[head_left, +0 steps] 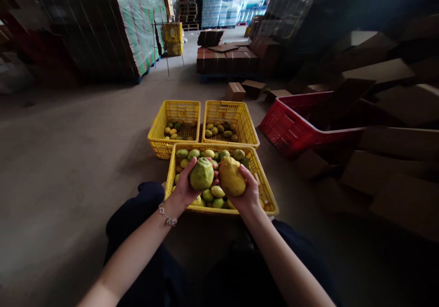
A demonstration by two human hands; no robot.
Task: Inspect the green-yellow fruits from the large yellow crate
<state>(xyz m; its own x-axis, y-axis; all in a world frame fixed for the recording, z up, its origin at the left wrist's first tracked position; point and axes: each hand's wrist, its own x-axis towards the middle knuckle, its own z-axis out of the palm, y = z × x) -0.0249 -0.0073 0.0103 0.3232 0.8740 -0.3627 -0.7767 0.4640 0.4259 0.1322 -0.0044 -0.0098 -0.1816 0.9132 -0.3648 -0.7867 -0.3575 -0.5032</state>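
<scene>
head camera: the left hand [183, 187], wearing a silver bracelet [167, 215] at the wrist, is clamping its thumb and fingers around a rounded, bumpy green fruit [201, 174]. the right hand [250, 195] is wrapping around a lumpy yellow fruit [232, 176], its thumb pressing the side. the two fruits are hovering side by side, fingertips showing between them, above a rectangular yellow plastic crate [222, 211] that is holding many smaller green and yellow fruits [207, 195].

from that crate, a second yellow crate [161, 148] is sitting at 11 o'clock and a third yellow crate [244, 119] at 1 o'clock, each containing a few fruits. a red plastic crate with a pale rim [283, 126] is standing at 2 o'clock, and brown cardboard boxes [387, 169] are lying around 3 o'clock. a small brown carton [235, 92] is resting at 12 o'clock, farther off.
</scene>
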